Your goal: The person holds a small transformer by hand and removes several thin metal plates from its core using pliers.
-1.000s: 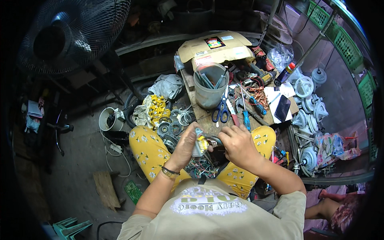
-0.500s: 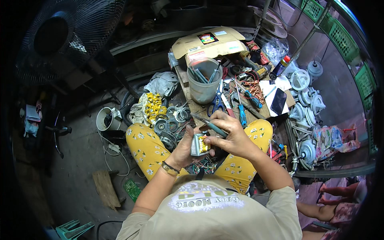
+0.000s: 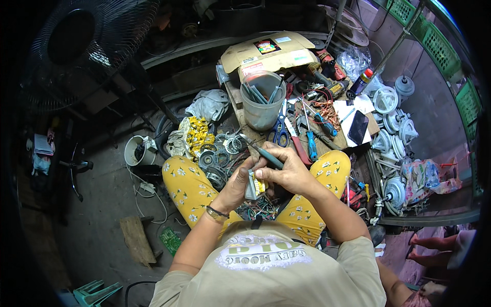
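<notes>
- I look down through the head camera and see the left hand (image 3: 236, 180) pinching a small grey and yellow block (image 3: 250, 190) between its thumb and fingers.
- The block is low in the middle of my view, above the lap, between the 2 knees.
- The right hand (image 3: 287, 171) is curled tight around a grey-green tool (image 3: 270, 158). The thin dark end of the tool points up and to the left, past the left hand.
- The right thumb is at the top of the block; I cannot tell if it pushes on it.
- Under the hands is a pile of thin wires (image 3: 255, 210) in many colours.
- In front is the wooden bench (image 3: 260, 137). It holds a grey bucket (image 3: 263, 113) with flat blue-grey sticks in it.
- Just right of the bucket are scissors (image 3: 278, 136) with blue handles, then a knife (image 3: 298, 151) with a red handle, then a blue screwdriver (image 3: 311, 146).
- More to the right, a dark phone (image 3: 357, 127) lies on white paper, near some copper wire (image 3: 327, 115).
- Left of the bench, a heap of yellow bits (image 3: 199, 134) sits near round metal rings (image 3: 233, 144).
</notes>
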The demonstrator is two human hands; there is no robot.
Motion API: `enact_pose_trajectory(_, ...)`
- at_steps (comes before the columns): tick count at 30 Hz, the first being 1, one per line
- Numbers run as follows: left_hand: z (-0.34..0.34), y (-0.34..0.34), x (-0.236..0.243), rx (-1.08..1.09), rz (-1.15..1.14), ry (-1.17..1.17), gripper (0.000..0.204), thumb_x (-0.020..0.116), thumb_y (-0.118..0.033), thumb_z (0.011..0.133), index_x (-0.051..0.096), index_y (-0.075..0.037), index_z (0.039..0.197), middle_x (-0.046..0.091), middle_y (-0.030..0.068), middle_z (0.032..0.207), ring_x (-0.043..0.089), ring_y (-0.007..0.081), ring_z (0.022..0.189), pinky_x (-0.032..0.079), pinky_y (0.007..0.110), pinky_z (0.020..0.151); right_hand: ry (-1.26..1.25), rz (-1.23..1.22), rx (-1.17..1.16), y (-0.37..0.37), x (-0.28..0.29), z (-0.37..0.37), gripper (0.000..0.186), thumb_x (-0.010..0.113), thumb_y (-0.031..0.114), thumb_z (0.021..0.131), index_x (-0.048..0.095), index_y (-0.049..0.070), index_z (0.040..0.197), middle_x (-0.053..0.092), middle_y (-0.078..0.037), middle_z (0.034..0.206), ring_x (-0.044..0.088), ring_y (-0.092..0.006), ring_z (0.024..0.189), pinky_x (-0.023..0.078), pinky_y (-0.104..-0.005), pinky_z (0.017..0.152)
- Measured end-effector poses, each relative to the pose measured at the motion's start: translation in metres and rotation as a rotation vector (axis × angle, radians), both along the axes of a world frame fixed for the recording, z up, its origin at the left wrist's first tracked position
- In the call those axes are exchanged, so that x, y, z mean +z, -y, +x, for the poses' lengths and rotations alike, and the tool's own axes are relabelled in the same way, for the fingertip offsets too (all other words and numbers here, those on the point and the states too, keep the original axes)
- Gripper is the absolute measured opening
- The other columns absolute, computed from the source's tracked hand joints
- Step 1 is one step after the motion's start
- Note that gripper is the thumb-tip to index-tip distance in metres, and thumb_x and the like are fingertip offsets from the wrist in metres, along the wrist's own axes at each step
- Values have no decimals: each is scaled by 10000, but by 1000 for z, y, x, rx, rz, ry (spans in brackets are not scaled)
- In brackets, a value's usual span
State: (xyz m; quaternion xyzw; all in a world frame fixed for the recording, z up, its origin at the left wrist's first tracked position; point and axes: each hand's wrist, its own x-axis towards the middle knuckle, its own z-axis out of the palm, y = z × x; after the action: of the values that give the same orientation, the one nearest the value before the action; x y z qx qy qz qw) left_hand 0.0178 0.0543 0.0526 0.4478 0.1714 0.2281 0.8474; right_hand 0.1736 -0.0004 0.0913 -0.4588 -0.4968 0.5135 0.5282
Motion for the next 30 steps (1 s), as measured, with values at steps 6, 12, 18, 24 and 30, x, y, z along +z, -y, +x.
enact_pose_trajectory(6,-4,-5,-1,-111,-223,154,905,410,-844,699,421,-139,1267,637,122,911,631,145,595,456,200,422,168,95,-250,9,13,4,156,585,90,902,655,-44,943,555,-68,911,567,-164,877,459,-311,781)
enact_pose_trajectory(12,-2,-6,-7,-110,-322,187,856,356,-835,753,482,-86,1147,614,122,784,587,161,495,445,207,353,389,238,-279,27,9,6,197,674,65,817,662,-38,985,574,-121,956,561,-234,913,448,-344,817)
enact_pose_trajectory(18,-1,-9,-4,-240,-273,205,940,342,-822,764,408,-74,1329,629,95,827,651,124,690,476,210,390,550,218,-235,28,22,9,245,698,80,777,654,0,1004,582,-137,1017,574,-283,945,447,-383,838)
enact_pose_trajectory(24,-6,-11,4,-109,-247,32,801,346,-809,783,461,-105,1146,638,126,813,587,123,538,434,203,369,1444,340,-172,41,32,27,267,628,113,746,631,72,1011,527,-141,1284,465,-332,1240,306,-547,1053)
enact_pose_trajectory(30,-8,-11,0,-109,-214,-53,701,349,-751,840,439,-131,1155,655,103,830,665,128,673,456,192,402,1596,354,-103,46,36,27,245,550,166,810,644,76,1018,446,-159,1413,387,-359,1332,247,-599,1086)
